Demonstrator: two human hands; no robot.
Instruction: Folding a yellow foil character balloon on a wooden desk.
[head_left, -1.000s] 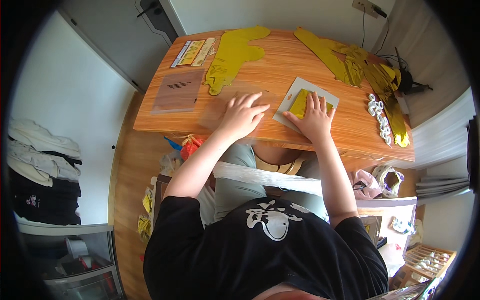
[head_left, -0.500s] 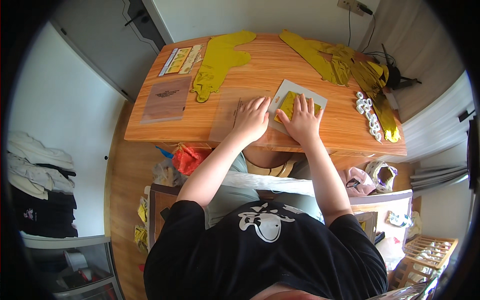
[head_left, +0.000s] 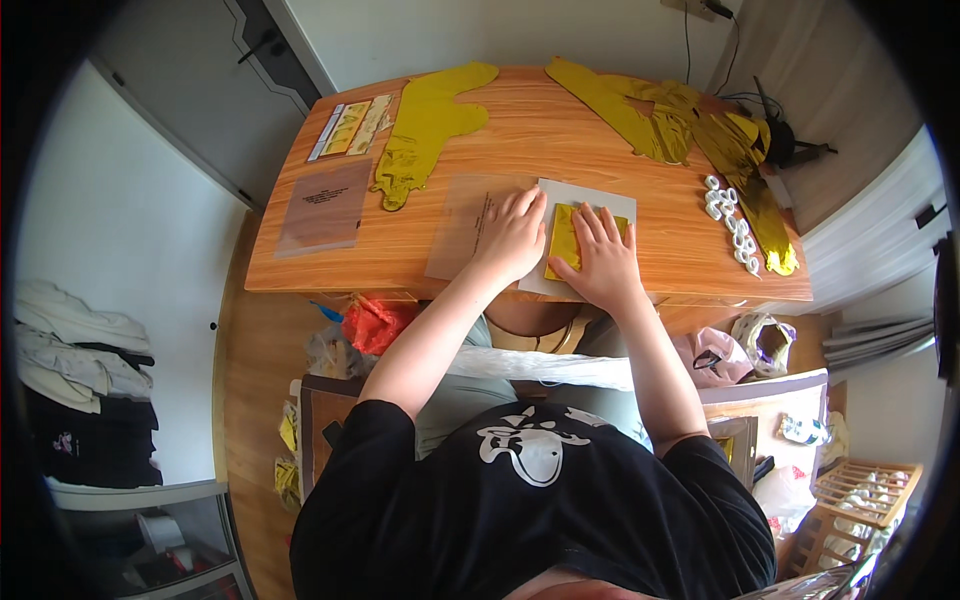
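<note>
My right hand (head_left: 604,262) lies flat with spread fingers on a folded gold foil sheet (head_left: 563,243). That foil rests on a pale grey card (head_left: 588,190) near the table's front edge. My left hand (head_left: 514,237) is open, its fingers stretched along the card's left edge and over a clear plastic bag (head_left: 458,228) with dark print. Part of the bag and of the card's left side is hidden under this hand. Neither hand grips anything.
On the wooden table (head_left: 350,265) lie a flat gold foil balloon (head_left: 430,120), crumpled gold foil (head_left: 665,130), another clear bag (head_left: 322,210), a printed card strip (head_left: 350,128) and several small white ribbon rolls (head_left: 738,226). A red bag (head_left: 375,322) sits below the front edge.
The grey card with the gold foil on it has turned from a slant to nearly square with the table edge. Both hands stay on the same things and have shifted slightly.
</note>
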